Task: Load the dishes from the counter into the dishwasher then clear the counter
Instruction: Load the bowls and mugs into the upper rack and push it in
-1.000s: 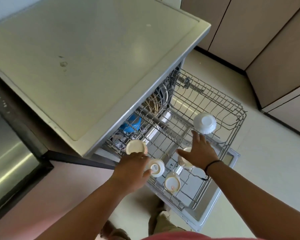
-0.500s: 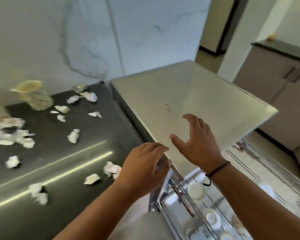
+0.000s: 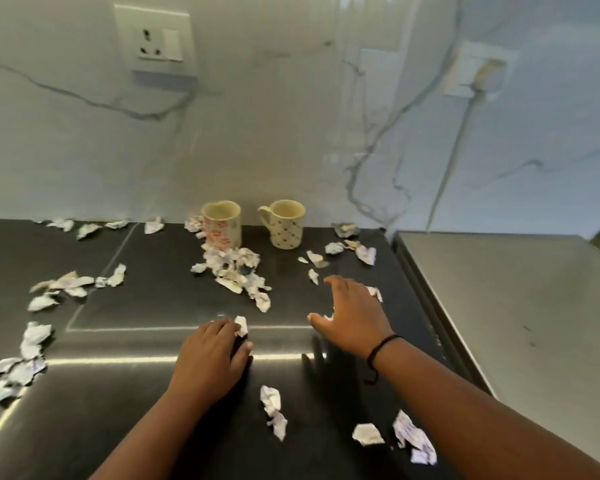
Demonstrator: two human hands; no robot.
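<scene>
A: Fingers of the right hand spread, held over the dark counter, nothing in them; black band on that wrist. Fingers of the left hand curled down, pinching 1 crumpled paper scrap at the tips.

B: Dishes left up there?

A: 2 mugs, both upright at the back, against the marble wall. Floral mug on the left, dotted mug just beside it on the right, not touching.

B: And the litter?

A: Scraps all over; too many to count. 1 heap sits right in front of the floral mug. 3 loose bits near the front edge: a twisted scrap, a small white scrap, a larger scrap.

B: Anything else?

A: 1 steel appliance top beside the counter at right. 1 socket plate on the wall at upper left, a 2nd, blurred, outlet at upper right w/ a cord hanging.
</scene>
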